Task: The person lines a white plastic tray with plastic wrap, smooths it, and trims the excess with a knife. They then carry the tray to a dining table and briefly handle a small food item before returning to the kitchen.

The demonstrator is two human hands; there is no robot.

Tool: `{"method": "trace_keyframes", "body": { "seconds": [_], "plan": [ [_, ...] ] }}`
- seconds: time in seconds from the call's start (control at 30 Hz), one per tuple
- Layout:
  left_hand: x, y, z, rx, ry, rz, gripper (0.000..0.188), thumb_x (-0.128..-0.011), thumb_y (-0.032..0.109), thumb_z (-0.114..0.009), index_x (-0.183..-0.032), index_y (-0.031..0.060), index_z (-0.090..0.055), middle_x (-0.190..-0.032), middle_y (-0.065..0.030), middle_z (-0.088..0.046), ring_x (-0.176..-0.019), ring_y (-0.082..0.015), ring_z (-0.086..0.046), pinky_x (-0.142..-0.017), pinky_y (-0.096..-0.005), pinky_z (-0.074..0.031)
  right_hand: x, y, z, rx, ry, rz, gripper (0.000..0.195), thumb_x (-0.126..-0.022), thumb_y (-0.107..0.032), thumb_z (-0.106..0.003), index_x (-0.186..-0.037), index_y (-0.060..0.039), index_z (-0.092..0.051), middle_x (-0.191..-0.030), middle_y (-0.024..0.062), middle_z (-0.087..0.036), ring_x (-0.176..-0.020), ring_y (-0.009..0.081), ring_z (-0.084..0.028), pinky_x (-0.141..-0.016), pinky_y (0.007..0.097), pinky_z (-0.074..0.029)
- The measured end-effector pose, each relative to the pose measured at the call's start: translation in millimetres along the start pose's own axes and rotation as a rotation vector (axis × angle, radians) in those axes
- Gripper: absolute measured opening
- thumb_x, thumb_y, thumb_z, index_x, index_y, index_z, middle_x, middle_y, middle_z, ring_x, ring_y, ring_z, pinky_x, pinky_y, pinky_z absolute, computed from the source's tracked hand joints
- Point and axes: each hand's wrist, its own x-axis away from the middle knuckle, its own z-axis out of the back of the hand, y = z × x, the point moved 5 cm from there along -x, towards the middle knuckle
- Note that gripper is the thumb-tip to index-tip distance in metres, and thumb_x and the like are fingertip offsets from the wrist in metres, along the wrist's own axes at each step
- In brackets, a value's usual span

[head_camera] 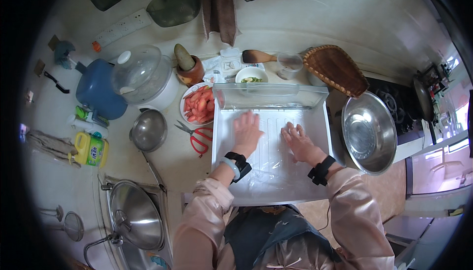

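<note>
A white refrigerator drawer (326,129) with a clear front panel (273,102) lies before me. Clear plastic film (271,170) covers part of its ribbed bottom. Both palms face down inside the drawer. My left hand (247,131) rests toward the left side, fingers spread, near the clear panel. My right hand (300,142) lies to the right of the middle, its fingers on the film. Neither hand grips anything. Just left of the drawer are red-handled scissors (200,140), blades apart, and a plate of red cut pieces (199,104), partly hidden by the drawer's edge.
Behind the drawer stand a white bowl (252,74) with green bits, a clear tub (289,65) and a wooden spatula (258,56). A large steel basin (369,133) and a woven basket (334,68) are right. A steamer (144,78), steel bowl (149,129) and sink (164,211) are left.
</note>
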Motion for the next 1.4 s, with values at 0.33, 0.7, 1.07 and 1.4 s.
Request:
{"method": "trace_keyframes", "body": {
  "seconds": [0.33, 0.7, 1.07, 1.4],
  "plan": [
    [24.4, -59.9, -0.3, 0.383, -0.038, 0.488, 0.022, -0.079, 0.019, -0.072, -0.085, -0.0011, -0.070, -0.092, -0.0237, -0.062, -0.092, -0.0392, -0.060, -0.081, -0.0449, -0.050, -17.8, -6.1, -18.0, 0.096, -0.061, 0.033, 0.094, -0.074, -0.013, -0.067, -0.147, 0.0107, -0.013, -0.152, 0.0309, -0.015, -0.142, 0.0504, -0.011, -0.116, 0.0553, -0.017],
    [26.2, -77.3, -11.0, 0.310, 0.189, 0.551, 0.021, -0.080, 0.012, -0.069, -0.076, -0.0076, -0.065, -0.086, -0.0262, -0.066, -0.084, -0.0435, -0.065, -0.077, -0.0483, -0.052, -18.9, -10.5, -21.2, 0.196, -0.108, 0.111, 0.084, -0.083, -0.017, -0.061, -0.146, 0.0130, -0.014, -0.149, 0.0391, -0.007, -0.133, 0.0676, -0.006, -0.105, 0.0586, -0.036],
    [49.4, -64.8, 4.9, 0.018, -0.059, 0.394, 0.024, -0.076, 0.020, -0.068, -0.074, -0.0046, -0.066, -0.076, -0.0250, -0.065, -0.076, -0.0403, -0.065, -0.073, -0.0462, -0.053, -19.0, -15.9, -23.1, 0.249, -0.043, 0.154, 0.073, -0.083, -0.015, -0.057, -0.138, 0.0216, -0.025, -0.151, 0.0308, -0.022, -0.136, 0.0600, -0.012, -0.101, 0.0777, -0.021],
    [88.2, -21.8, 41.3, 0.056, -0.375, 0.279, 0.030, -0.073, 0.024, -0.075, -0.079, -0.0038, -0.067, -0.083, -0.0228, -0.066, -0.081, -0.0386, -0.064, -0.078, -0.0458, -0.051, -31.7, -9.1, -44.0, 0.204, -0.029, 0.115, 0.078, -0.079, -0.015, -0.061, -0.138, 0.0218, -0.025, -0.150, 0.0304, -0.023, -0.136, 0.0603, -0.012, -0.101, 0.0775, -0.020]
  ]
}}
